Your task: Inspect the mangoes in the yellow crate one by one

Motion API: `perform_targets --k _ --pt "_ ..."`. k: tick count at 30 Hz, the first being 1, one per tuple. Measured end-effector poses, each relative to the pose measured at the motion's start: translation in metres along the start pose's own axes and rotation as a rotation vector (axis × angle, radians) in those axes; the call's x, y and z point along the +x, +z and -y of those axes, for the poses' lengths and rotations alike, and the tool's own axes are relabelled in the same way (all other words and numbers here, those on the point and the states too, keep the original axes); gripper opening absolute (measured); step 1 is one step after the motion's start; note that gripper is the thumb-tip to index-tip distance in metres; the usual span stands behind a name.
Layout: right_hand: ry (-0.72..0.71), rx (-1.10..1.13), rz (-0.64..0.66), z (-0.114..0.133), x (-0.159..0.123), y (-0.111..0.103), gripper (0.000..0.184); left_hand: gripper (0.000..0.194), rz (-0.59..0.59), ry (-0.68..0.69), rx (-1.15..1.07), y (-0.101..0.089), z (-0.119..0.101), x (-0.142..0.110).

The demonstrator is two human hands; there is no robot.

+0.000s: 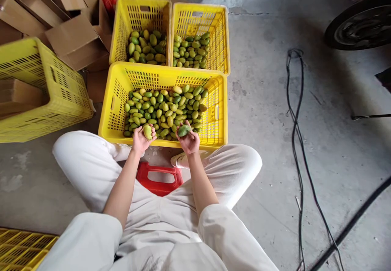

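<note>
My left hand (141,141) holds a yellow-green mango (148,132), palm up, over the near rim of the front yellow crate (165,143). To its right, my right hand (190,142) has its fingers curled round a darker green mango (183,130). Many small mangoes (165,108), green to yellow, fill the bottom of this crate beyond my hands. Two more yellow crates stand against its far side: the back left crate (117,32) and the back right crate (224,38), both with mangoes inside.
A yellow crate (65,95) with cardboard in it stands at left, near piled cardboard boxes (73,38). A red plastic stool (159,187) shows between my legs. Another yellow crate (24,248) is at lower left. Black cables (297,128) and a wheel (363,22) are at right.
</note>
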State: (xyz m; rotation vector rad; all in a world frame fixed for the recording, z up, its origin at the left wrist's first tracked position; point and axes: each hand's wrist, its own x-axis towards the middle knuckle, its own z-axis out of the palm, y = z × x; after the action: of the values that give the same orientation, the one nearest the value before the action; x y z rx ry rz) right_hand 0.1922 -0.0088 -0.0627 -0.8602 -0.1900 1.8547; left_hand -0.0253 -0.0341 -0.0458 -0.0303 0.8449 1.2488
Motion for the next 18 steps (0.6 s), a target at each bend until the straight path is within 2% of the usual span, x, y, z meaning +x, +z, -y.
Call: perform_targets --k 4,7,12,15,18 --pt "0.034 -0.062 0.015 -0.002 0.003 -0.003 0.046 0.019 -0.051 -0.021 0.007 -0.002 0.002 0.003" --pt "0.051 -0.068 -0.005 -0.005 0.006 -0.009 0.037 0.019 -0.045 -0.004 0.067 -0.006 0.005 0.007" --pt "0.017 0.016 -0.059 -0.005 0.006 -0.01 0.021 0.028 0.012 0.083 0.028 -0.004 0.006 0.004" --pt "0.011 -0.025 -0.025 -0.003 0.005 -0.007 0.027 0.028 -0.017 0.06 0.083 -0.002 0.004 0.002" --pt "0.031 -0.043 -0.003 -0.002 0.004 -0.005 0.033 0.032 0.016 0.037 0.102 -0.003 0.003 0.003"
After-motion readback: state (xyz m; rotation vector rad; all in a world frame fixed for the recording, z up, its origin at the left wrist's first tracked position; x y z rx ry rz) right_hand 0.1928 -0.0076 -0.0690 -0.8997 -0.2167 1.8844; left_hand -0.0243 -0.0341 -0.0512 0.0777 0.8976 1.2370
